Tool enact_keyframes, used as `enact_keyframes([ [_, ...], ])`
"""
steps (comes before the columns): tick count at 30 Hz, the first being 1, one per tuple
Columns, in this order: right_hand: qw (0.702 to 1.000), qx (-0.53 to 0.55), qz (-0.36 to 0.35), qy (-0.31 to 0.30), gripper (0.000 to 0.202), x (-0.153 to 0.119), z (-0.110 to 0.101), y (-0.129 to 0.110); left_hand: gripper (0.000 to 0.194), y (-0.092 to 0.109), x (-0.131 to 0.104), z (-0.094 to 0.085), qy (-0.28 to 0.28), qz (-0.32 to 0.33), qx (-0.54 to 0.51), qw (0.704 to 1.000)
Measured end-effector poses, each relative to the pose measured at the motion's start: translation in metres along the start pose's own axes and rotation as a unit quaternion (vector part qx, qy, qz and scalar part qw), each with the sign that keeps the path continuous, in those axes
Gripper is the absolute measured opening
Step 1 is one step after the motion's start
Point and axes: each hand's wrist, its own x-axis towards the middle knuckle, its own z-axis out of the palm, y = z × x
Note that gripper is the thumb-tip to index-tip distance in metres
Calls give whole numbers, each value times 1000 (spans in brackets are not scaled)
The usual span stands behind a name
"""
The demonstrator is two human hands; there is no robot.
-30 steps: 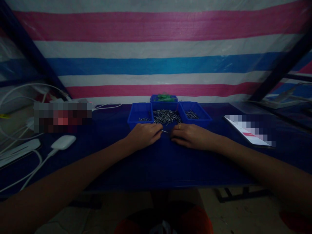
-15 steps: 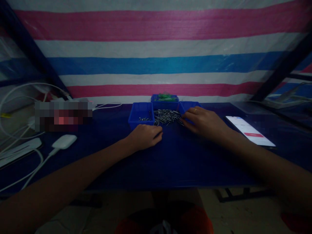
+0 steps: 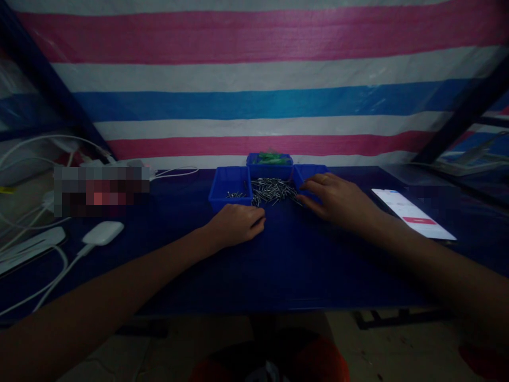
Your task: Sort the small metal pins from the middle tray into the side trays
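A loose pile of small metal screws or nails (image 3: 274, 191) lies on the dark blue table among the bins. My left hand (image 3: 238, 223) rests on the table just in front of the left blue bin (image 3: 217, 193), its fingers curled closed; whatever is inside them is hidden. Several similar metal pieces (image 3: 236, 195) lie in that bin. At the pile's right edge is my right hand (image 3: 332, 196), thumb and fingers apart, partly covering the right blue bin (image 3: 312, 170). No piece shows clearly between its fingers.
Behind the pile stands a blue bin (image 3: 269, 171) with green pieces (image 3: 273, 157). A lit phone (image 3: 415, 215) lies at the right. On the left are a white charger (image 3: 104, 233), white cables (image 3: 59, 278) and a blurred-out item (image 3: 101, 192). Striped sheeting (image 3: 254, 103) hangs behind the table.
The fingers and thumb of my right hand have spread a little apart at the pile's edge. My left hand stays in place. The view has shifted slightly.
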Motion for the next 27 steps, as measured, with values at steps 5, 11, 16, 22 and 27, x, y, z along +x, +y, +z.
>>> enact_keyframes([
  [5,985,120,-103,-75,32,-4,9,-20,21,2,1,-1,-4,-3,17,1000],
  [11,976,142,-122,-111,47,-4,28,-24,21,3,1,-1,-23,-5,1,1000],
  [16,972,141,-141,-124,46,-3,29,-21,24,2,2,0,-28,-17,-10,999],
  [22,969,150,-152,-124,43,-4,26,-19,24,1,2,2,-36,-3,-7,999],
  [27,967,156,-153,-129,41,-3,25,-19,26,6,0,1,15,-26,80,996],
])
